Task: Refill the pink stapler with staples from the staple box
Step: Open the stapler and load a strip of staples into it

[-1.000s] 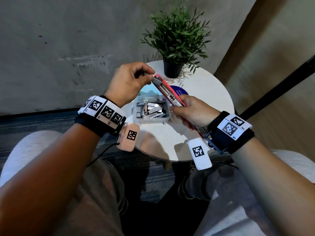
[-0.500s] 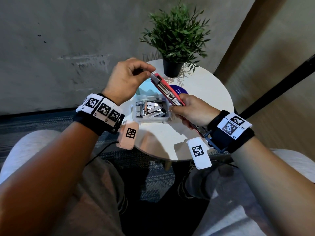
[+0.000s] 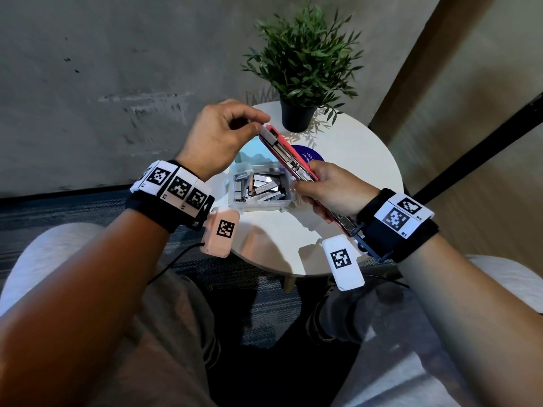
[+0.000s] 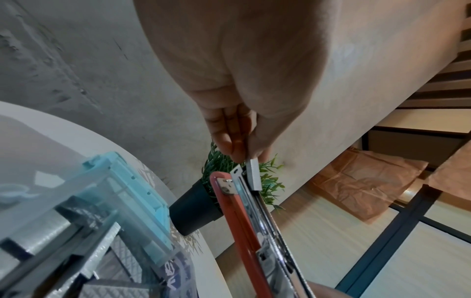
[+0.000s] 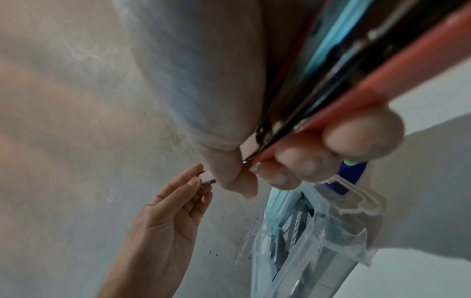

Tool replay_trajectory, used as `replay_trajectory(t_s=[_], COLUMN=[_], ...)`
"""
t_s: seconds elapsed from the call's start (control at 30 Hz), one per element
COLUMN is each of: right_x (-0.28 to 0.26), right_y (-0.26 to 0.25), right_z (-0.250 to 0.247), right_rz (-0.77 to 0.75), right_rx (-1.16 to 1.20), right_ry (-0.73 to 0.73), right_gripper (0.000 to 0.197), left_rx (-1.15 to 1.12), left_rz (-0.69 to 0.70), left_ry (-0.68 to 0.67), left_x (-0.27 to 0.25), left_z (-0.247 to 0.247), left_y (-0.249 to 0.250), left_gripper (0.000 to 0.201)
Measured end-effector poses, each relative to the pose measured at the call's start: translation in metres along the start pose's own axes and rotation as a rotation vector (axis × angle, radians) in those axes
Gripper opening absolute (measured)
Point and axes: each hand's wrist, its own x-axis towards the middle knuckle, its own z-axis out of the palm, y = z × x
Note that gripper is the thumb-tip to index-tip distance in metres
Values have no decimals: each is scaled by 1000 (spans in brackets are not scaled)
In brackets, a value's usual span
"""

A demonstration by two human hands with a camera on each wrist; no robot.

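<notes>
The pink stapler (image 3: 289, 154) is hinged open and held slanting above the table, its metal staple channel (image 4: 265, 217) facing up. My right hand (image 3: 308, 180) grips its rear half, fingers curled round the pink body (image 5: 356, 80). My left hand (image 3: 255, 124) pinches a short grey staple strip (image 4: 253, 175) between thumb and fingers at the channel's front end. The strip's lower end sits on the channel tip. The clear staple box (image 3: 258, 189) stands open on the table below both hands, with several staple strips inside.
A small round white table (image 3: 352, 160) carries the box, a potted green plant (image 3: 302, 69) at its far edge and a blue round sticker (image 3: 308, 152). The box's light blue lid (image 4: 137, 189) is raised. A grey wall stands behind, my knees below.
My left hand has risen slightly and shifted toward the stapler's front tip with the strip. The right hand and the stapler have stayed almost still.
</notes>
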Motion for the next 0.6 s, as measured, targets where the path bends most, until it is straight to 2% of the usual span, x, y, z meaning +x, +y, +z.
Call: replay_trajectory(t_s=[0.6], right_x=[0], right_y=[-1], right_z=[0], right_rz=[-15], right_rx=[-1], right_ry=[-10], right_gripper=[15], left_rx=[33], left_rz=[8], left_ry=[1], left_x=[2], left_z=[2], left_y=[-9], left_gripper=[15])
